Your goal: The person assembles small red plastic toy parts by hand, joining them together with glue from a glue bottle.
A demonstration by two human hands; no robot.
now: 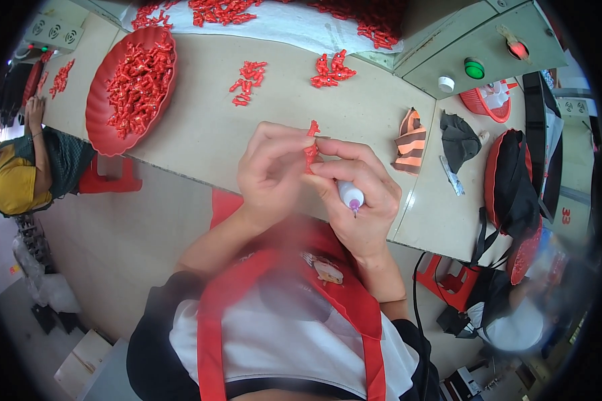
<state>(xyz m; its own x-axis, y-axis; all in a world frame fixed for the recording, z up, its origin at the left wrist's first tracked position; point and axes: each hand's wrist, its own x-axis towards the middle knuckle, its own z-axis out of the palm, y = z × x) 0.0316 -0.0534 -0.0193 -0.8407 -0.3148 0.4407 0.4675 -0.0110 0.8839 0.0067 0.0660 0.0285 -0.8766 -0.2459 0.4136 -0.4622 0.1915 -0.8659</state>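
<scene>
Red marking (pixel 566 215) shows on a pale panel by the right edge; the apron (pixel 214 314) carries a small printed picture (pixel 328 271), whose lettering is too small to read; the red figure (pixel 312 152) is up between the two hands, in front of the near edge of the counter (pixel 201 134); its long axis runs nearly up and down the view, the upper end leaning slightly right; the left hand (pixel 267 167) pinches it from one side, the right hand (pixel 368 187) grips it from the other and also clasps a white bottle (pixel 350 192), whose purple tip points back toward the person; fingers hide the figure's middle, so its details are hard to make out; a blurred smear crosses the left hand and the apron; the heap of red figures (pixel 224 10) is cut off by the top edge.
</scene>
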